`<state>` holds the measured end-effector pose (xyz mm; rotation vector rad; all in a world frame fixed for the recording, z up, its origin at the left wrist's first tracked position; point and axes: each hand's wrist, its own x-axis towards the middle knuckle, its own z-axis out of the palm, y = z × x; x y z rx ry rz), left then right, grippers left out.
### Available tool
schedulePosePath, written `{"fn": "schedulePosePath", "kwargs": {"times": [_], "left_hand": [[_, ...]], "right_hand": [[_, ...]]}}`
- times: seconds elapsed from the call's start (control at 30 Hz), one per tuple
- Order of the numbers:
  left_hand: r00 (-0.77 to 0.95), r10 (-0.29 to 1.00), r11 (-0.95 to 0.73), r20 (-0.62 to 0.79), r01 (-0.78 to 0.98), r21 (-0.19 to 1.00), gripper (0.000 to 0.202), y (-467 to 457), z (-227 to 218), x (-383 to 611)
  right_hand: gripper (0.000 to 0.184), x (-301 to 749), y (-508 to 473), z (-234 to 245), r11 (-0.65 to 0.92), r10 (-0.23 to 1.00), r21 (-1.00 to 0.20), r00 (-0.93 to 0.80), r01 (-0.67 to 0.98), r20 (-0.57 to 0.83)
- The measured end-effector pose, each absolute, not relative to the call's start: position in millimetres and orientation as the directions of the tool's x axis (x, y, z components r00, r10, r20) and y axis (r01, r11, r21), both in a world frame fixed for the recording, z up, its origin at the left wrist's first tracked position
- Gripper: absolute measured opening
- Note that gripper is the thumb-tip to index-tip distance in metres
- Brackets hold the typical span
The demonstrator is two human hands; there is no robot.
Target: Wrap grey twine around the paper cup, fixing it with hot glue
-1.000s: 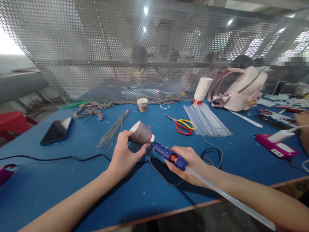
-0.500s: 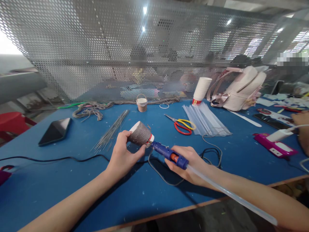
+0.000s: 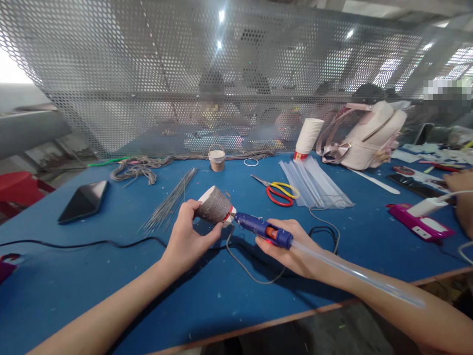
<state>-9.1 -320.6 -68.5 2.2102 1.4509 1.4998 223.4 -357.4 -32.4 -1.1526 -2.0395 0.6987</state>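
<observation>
Left hand is wrapped around a cord-covered paper cup, held on its side just above the blue table, open mouth turned away to the left. Right hand grips a blue hot-glue gun, nozzle right against the cup's bottom edge, where a red printed band peeks out from under the grey cord. Any lettering on it is too small to read.

A clear glue stick juts from the back of the gun along the right forearm and smears into blur at its far end. The trigger is hidden under the fingers. The gun's cable loops on the table beneath both hands.

Beyond the right hand lie red-and-yellow scissors and a fan of spare glue sticks. Further back stands a stack of paper cups with the same red band, print unreadable.

Beyond the left hand lies a bundle of thin grey wires; further left, a dark phone, screen blank. At the far right edge another person's hand is cut off. Figures behind the perforated screen are only hazy shapes.
</observation>
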Motion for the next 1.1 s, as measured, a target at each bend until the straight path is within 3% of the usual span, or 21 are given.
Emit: {"fn": "schedulePosePath", "kwargs": {"times": [0.27,0.37,0.6,0.9,1.1], "left_hand": [[0.066,0.761,-0.539,0.645,0.617,0.573,0.032,-319.2,-69.7,-9.7],[0.059,0.757,-0.544,0.651,0.608,0.578,0.034,-318.6,-70.4,-10.5],[0.086,0.754,-0.571,0.651,0.576,0.585,0.035,-315.6,-73.0,-15.0],[0.077,0.8,-0.531,0.595,0.554,0.642,0.034,-317.1,-70.4,-13.4],[0.076,0.8,-0.538,0.595,0.53,0.656,0.036,-316.9,-71.5,-14.3]], "right_hand": [[0.025,221.4,-362.3,-38.4,0.609,0.781,-0.642,-0.491,0.465,0.386],[0.025,223.0,-360.2,-36.0,0.565,0.816,-0.675,-0.445,0.475,0.37],[0.026,231.2,-352.2,-33.4,0.3,0.932,-0.832,-0.328,0.466,0.153],[0.026,225.3,-360.0,-30.3,0.353,0.915,-0.793,-0.361,0.496,0.182],[0.029,232.4,-354.5,-34.4,0.28,0.932,-0.859,-0.336,0.428,0.136]]}}
